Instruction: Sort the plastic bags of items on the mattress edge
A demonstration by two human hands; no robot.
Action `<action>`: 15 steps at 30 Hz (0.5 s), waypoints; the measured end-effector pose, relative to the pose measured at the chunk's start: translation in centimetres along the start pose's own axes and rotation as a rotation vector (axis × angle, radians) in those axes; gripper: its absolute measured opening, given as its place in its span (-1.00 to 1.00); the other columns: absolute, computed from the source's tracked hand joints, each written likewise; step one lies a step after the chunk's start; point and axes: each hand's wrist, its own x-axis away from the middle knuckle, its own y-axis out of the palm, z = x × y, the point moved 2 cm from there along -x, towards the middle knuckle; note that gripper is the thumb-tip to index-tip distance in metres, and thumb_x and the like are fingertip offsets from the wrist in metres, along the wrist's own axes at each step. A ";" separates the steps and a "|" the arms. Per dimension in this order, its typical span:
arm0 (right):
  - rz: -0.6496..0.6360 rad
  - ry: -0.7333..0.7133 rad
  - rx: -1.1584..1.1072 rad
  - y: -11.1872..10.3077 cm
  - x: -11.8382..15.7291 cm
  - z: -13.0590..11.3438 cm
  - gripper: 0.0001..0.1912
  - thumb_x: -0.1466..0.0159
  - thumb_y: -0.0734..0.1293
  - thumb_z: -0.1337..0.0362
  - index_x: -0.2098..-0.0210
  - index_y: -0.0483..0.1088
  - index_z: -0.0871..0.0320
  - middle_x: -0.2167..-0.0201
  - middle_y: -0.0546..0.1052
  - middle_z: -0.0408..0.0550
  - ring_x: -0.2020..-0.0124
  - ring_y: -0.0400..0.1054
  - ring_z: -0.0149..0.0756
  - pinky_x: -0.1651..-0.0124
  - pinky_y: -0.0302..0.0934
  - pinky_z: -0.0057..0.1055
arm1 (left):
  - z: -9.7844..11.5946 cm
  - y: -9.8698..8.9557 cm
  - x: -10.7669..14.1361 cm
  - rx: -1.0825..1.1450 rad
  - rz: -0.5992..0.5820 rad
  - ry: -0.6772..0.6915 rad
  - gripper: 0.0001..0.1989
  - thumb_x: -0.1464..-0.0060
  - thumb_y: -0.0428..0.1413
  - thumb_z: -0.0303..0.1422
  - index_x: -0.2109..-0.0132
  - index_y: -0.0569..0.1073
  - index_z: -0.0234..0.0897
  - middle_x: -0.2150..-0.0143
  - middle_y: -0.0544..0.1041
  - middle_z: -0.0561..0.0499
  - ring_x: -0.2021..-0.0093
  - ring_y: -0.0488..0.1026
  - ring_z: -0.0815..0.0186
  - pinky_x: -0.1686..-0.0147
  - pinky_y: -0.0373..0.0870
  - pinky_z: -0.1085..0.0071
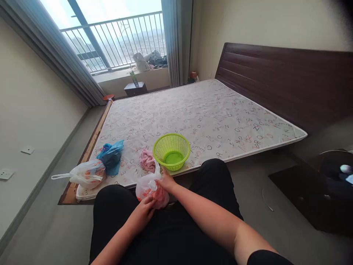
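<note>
1. Farthest left, a white plastic bag with red print [86, 173] lies on the near left corner of the mattress [209, 110], its handle loop sticking out past the edge.
2. Just right of it, touching it, sits a crumpled blue plastic bag [111, 156].
3. Nearer the middle, the left hand [143, 212] grips the lower side of a small white bag with red contents [150, 189], fingers curled shut on the plastic.
4. That small bag rests at the near edge of the mattress, against the person's black-clad lap [176, 228].
5. Just beyond the bag, a pink cloth [147, 160] lies bunched on the mattress, touching the bag's top.
6. Right of the cloth, the right hand [166, 182] pinches the upper right side of the same bag, fingers closed on it, with the forearm reaching in from the near right.
7. Just beyond that hand stands a round green basket [171, 151], upright, beside the pink cloth.
8. Further right, the mattress runs to a dark wooden headboard [289, 81].
9. Far behind, a window with a railing [116, 40] shows bundles on the sill, and a small dark wooden stool [135, 88] stands below it.
</note>
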 end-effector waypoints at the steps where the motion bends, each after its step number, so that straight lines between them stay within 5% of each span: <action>1: -0.074 0.052 -0.001 -0.2 -0.2 0.4 -0.29 -0.18 0.54 0.20 -0.28 0.32 0.14 -0.11 0.57 0.13 -0.13 0.47 0.00 -0.20 0.36 -0.12 | 0.6 0.1 0.0 -0.013 -0.060 0.003 -0.56 -0.17 0.09 -0.48 -0.13 0.63 -0.11 -0.08 0.61 -0.18 -0.06 0.61 0.09 -0.11 0.59 0.17; 3: -0.210 0.096 0.035 -0.6 -0.3 0.8 -0.46 -0.14 0.55 0.23 -0.09 0.45 0.16 0.06 0.63 0.06 0.05 0.53 -0.07 -0.04 0.40 -0.23 | 1.5 -0.3 0.0 -0.017 -0.139 0.001 -0.57 -0.19 0.07 -0.47 -0.12 0.63 -0.05 -0.10 0.61 -0.13 -0.07 0.61 0.11 -0.11 0.58 0.18; 5: -0.245 0.069 0.091 -1.2 -0.3 0.8 -0.58 -0.16 0.52 0.27 0.00 0.48 0.19 0.10 0.64 0.06 0.10 0.52 -0.10 0.02 0.38 -0.29 | 1.8 -1.7 -0.1 -0.003 -0.087 -0.038 -0.64 -0.27 0.03 -0.41 -0.07 0.63 -0.04 -0.05 0.62 -0.08 -0.01 0.62 0.15 -0.05 0.60 0.23; 8: -0.199 -0.037 0.115 -1.9 -0.1 0.4 -0.59 -0.20 0.42 0.36 -0.05 0.45 0.17 0.06 0.62 0.04 0.06 0.51 -0.13 -0.01 0.35 -0.32 | 1.2 -4.5 -0.6 -0.029 0.232 -0.177 -0.71 -0.35 0.00 -0.29 0.03 0.63 -0.13 0.09 0.61 -0.10 0.20 0.61 0.20 0.14 0.61 0.27; 10: -0.177 -0.113 0.096 -2.0 0.2 -0.1 -0.56 -0.21 0.39 0.40 -0.08 0.43 0.14 0.03 0.62 0.01 0.04 0.50 -0.16 -0.04 0.33 -0.32 | 0.6 -5.7 -1.5 -0.074 0.386 -0.213 -0.72 -0.34 0.03 -0.23 0.01 0.61 -0.18 0.06 0.60 -0.12 0.15 0.60 0.17 0.08 0.60 0.23; 13: -0.173 -0.214 0.060 -1.9 0.8 -0.9 -0.60 -0.25 0.36 0.41 -0.08 0.43 0.15 0.03 0.61 0.02 0.03 0.48 -0.18 -0.06 0.30 -0.34 | -0.1 -5.4 -3.8 -0.110 0.303 -0.150 -0.59 -0.26 0.16 -0.22 -0.22 0.52 -0.15 -0.23 0.52 -0.14 -0.24 0.48 0.06 -0.27 0.42 0.10; 15: -0.197 -0.256 0.042 -1.9 1.2 -1.3 -0.69 -0.30 0.33 0.38 -0.04 0.45 0.16 0.06 0.62 0.01 0.05 0.48 -0.20 -0.04 0.29 -0.36 | -1.0 -4.6 -5.1 -0.113 0.177 -0.158 -0.46 -0.22 0.20 -0.26 -0.33 0.43 -0.13 -0.29 0.49 -0.13 -0.29 0.45 0.06 -0.32 0.36 0.11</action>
